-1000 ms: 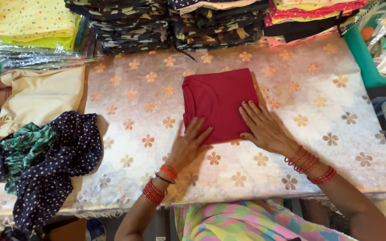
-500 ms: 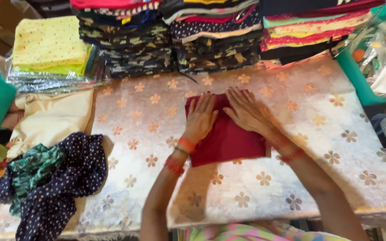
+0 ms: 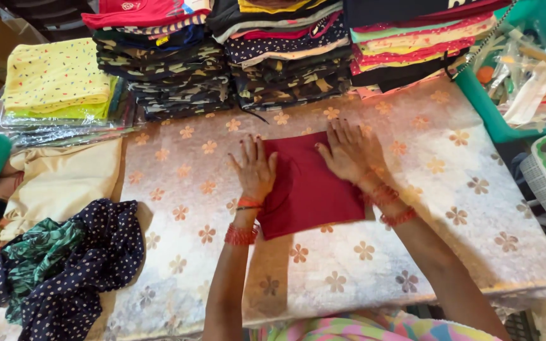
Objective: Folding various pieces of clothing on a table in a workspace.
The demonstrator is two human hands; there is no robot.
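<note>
1. the folded dark red cotton cloth (image 3: 308,189) lies mid-surface on the pale flower-patterned cover (image 3: 178,189).
2. left hand (image 3: 254,169) and right hand (image 3: 349,151) press flat, fingers spread, gripping nothing.
3. smoothing outward evenly should keep edges square.

plain dark red cloth (image 3: 311,189) on a pale table cover (image 3: 412,252) with orange-brown flowers.

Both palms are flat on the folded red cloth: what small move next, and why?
Probably slide both hands outward to smooth it. The left hand presses the near-left edge of the red cloth, the right hand its far-right corner, and faint creases show between them.
</note>
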